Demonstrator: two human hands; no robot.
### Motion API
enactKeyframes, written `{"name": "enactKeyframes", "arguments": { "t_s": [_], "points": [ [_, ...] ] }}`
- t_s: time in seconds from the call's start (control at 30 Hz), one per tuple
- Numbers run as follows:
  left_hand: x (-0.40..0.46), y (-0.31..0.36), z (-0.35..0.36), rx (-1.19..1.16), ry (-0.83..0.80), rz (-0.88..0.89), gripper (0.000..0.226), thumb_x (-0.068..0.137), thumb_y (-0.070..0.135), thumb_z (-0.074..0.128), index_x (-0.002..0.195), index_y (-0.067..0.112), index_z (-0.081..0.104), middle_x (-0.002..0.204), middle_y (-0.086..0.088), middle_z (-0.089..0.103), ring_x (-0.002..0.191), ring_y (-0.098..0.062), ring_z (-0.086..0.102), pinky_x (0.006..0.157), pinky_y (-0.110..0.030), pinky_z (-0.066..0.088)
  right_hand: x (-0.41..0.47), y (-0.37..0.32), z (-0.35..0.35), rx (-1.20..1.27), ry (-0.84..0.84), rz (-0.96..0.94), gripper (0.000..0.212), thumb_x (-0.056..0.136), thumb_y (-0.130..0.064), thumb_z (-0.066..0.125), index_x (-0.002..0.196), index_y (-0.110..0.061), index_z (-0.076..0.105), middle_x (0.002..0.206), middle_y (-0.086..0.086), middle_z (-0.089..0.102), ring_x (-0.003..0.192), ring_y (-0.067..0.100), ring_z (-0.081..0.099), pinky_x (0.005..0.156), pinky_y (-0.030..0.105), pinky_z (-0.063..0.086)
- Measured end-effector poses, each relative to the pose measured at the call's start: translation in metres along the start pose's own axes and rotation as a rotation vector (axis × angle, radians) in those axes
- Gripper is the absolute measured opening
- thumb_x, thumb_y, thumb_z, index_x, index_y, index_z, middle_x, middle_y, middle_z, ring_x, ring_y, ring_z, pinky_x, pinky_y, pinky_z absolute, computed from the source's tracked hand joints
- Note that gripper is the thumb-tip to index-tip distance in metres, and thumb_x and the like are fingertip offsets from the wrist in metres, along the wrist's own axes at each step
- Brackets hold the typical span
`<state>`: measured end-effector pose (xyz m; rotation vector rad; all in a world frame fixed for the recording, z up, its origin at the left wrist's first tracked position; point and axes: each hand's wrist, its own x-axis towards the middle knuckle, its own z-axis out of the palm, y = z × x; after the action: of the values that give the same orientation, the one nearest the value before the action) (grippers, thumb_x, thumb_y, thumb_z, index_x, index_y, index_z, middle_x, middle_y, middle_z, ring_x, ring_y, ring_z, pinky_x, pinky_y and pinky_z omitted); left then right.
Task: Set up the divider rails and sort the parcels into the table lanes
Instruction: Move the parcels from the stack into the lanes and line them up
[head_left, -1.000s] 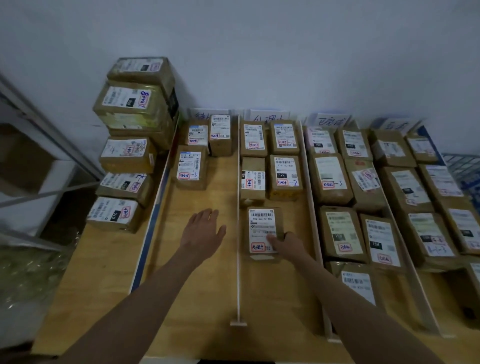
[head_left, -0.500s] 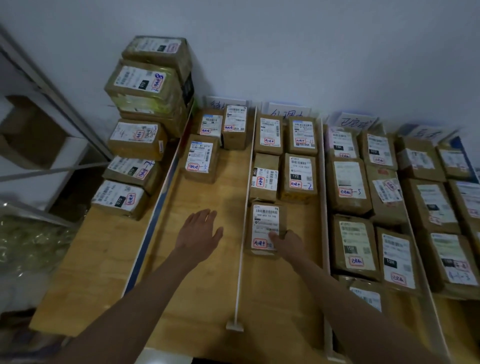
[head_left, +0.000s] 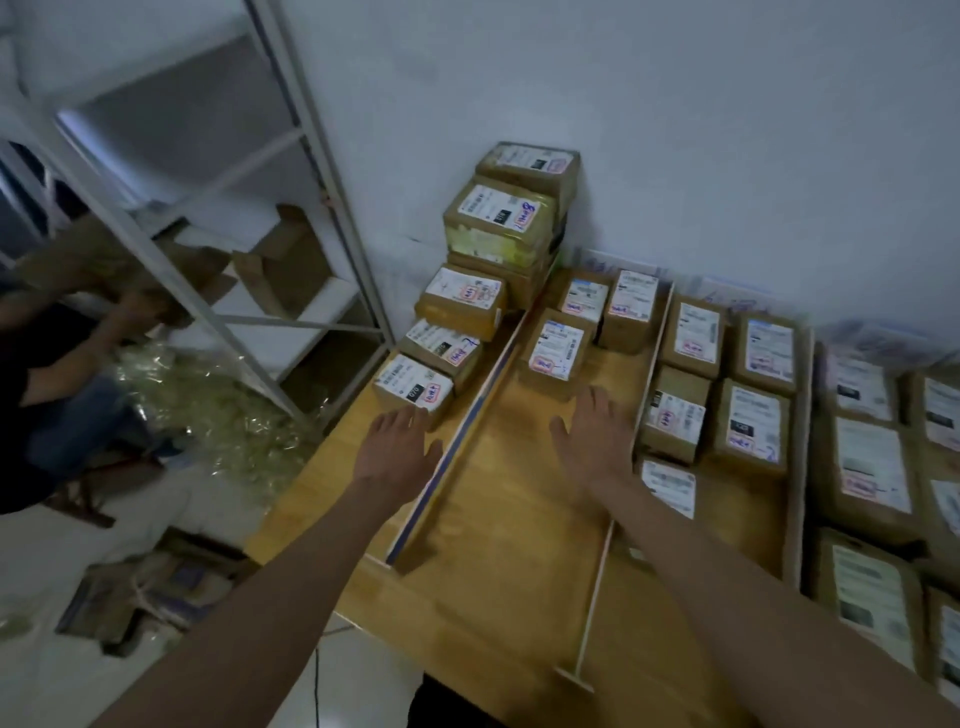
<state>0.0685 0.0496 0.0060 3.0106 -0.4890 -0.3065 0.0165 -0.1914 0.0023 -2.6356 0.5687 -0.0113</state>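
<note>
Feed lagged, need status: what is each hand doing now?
Left hand: open, empty, reaching toward the nearest brown cardboard parcel.
Right hand: open, empty, above the wooden table.

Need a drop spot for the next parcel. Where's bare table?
Free: the lane between the blue-edged rail and white rail, bare wood behind its three parcels; right hand hovers there. Crowded: unsorted stack by left hand, right lanes.

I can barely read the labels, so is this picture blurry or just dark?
Both, in the head view: dim light, motion smear on the right-hand parcels and the shelf frame, and wide-angle bending of straight lines at the edges; the left hand and the parcel near it look sharper.
</note>
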Motion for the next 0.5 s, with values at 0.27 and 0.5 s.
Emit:
{"name": "enactKeyframes", "arguments": {
  "t_s": [0.27,0.5],
  "points": [
    [0.030,-0.088,-0.011,-0.007,0.025,-0.110,0.058,0.101,0.047,0.039,0.149,0.014,0.034,0.153,-0.008,0.038,0.141,-0.027,0.033,0.119,-0.041,0.023,0.031,-0.093,0.045,-0.022,-0.112,-0.167,0.047,0.101,-0.020,0.046,0.145,-0.009,0.036,0.150,0.010,0.037,0.137,0.028,0.039,0.109,0.040,0.038],
    [0.079,-0.137,0.006,-0.040,-0.036,-0.049,0.059,0.101,0.047,0.038,0.149,0.013,0.034,0.153,-0.009,0.036,0.142,-0.028,0.032,0.119,-0.042,0.022,0.072,-0.135,0.097,-0.063,-0.282,-0.154,0.048,0.100,-0.014,0.043,0.148,-0.012,0.036,0.143,0.009,0.045,0.130,0.027,0.045,0.106,0.041,0.042]
  ]
}}
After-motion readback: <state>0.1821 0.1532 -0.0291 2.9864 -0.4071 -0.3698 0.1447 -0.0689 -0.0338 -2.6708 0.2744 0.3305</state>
